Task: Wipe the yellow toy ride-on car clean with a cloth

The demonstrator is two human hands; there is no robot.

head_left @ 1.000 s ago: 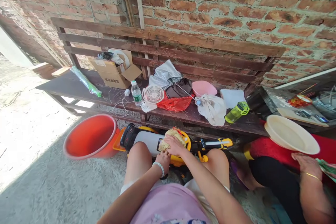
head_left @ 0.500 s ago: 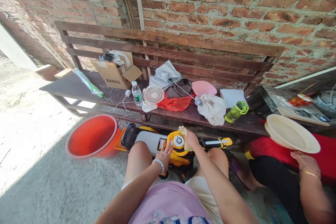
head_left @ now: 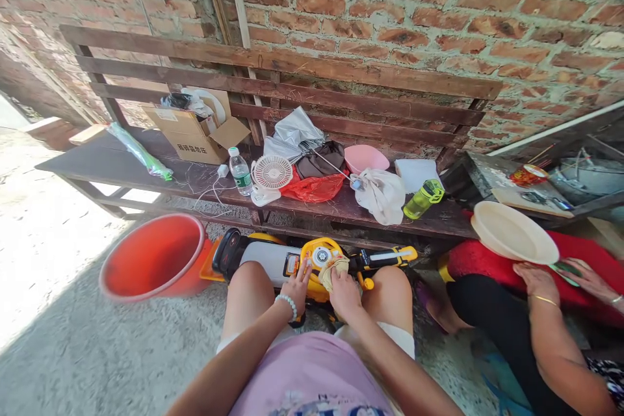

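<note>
Head cam looking down over the lap. Left hand (head_left: pixel 295 288) has its fingers (head_left: pixel 303 268) spread and loose, tips just resting on the yellow housing (head_left: pixel 319 259) of a yellow-and-black plastic machine (head_left: pixel 266 256), nothing clenched. Right hand (head_left: pixel 345 296) is curled around a tan rag (head_left: pixel 334 272), gripping it and pressing it against that same housing. The machine lies just past the knees, its white barrel running off to the left of the left fingers and a yellow-and-black handle (head_left: pixel 385 255) sticking out to the right of the right fingers.

Room's pretty tight ahead: the front edge of a dark wooden bench (head_left: pixel 341 221) sits just beyond the fingertips. Left of the fingers, past the end of the machine, there's an orange plastic tub (head_left: pixel 153 259) just beside it, then open concrete floor (head_left: pixel 58 312). Well off to the right of the fingers, another person's hand (head_left: pixel 536 281) is on a cream plastic plate (head_left: pixel 514 233).
</note>
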